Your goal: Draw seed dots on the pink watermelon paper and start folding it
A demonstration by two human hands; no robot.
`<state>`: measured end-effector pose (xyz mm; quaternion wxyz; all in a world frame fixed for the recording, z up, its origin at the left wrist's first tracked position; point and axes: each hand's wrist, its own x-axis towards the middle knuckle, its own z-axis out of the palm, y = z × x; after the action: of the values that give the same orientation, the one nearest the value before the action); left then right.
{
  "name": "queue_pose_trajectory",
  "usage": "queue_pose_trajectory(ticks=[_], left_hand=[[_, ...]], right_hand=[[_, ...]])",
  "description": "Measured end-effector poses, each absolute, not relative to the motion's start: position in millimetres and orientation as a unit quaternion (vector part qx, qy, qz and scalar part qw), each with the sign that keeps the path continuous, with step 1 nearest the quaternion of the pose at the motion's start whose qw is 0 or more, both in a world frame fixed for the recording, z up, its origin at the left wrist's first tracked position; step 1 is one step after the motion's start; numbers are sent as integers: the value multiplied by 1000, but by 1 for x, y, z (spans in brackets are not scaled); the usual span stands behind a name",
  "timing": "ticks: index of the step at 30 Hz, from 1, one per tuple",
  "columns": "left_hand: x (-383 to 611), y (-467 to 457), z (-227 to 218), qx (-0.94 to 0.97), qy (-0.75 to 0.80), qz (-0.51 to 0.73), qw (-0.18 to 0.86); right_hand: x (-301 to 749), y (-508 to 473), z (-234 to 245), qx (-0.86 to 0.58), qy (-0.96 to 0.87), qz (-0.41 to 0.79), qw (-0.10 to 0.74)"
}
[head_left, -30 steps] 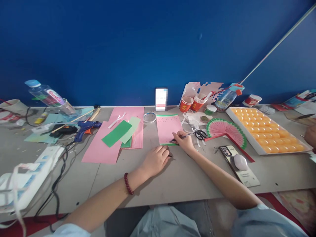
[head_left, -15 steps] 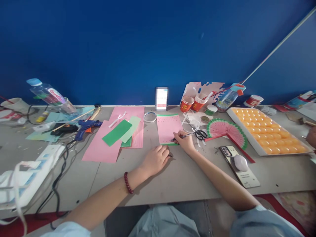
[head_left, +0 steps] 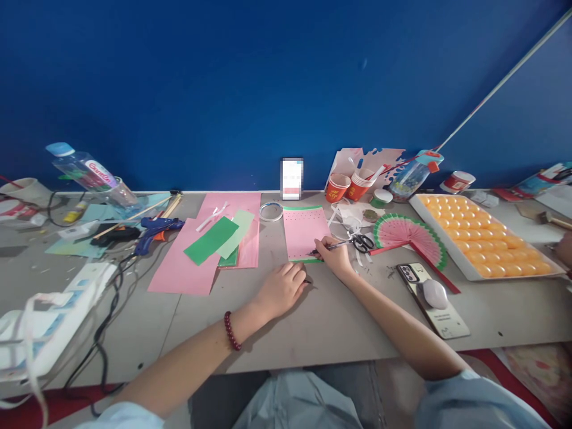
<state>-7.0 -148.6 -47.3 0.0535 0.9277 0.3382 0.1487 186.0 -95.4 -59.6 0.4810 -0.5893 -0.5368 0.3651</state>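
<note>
My right hand [head_left: 334, 257] is closed round a black pen [head_left: 328, 248], whose tip rests on the lower edge of a pink sheet with dark dots and green borders [head_left: 304, 231]. My left hand [head_left: 282, 290], fingers curled under, rests on the grey table [head_left: 313, 322] just below that sheet's near corner. A red bead bracelet [head_left: 231, 331] sits on my left wrist.
Black scissors [head_left: 363, 242] and a watermelon paper fan [head_left: 411, 237] lie right of the sheet, with a phone [head_left: 431, 295] and a tray of orange balls [head_left: 485, 235] beyond. Pink and green papers [head_left: 214, 241], a blue glue gun [head_left: 154, 229] and a power strip [head_left: 53, 322] lie left. Another person's hand [head_left: 563, 247] is at the far right.
</note>
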Motion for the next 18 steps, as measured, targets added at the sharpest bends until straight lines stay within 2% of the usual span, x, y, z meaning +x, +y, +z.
queue_pose_trajectory(ticks=[18], left_hand=[[-7,-149,-45,926,335,162,62]], right_hand=[[185,-96,-59,-583,-538,369,484]])
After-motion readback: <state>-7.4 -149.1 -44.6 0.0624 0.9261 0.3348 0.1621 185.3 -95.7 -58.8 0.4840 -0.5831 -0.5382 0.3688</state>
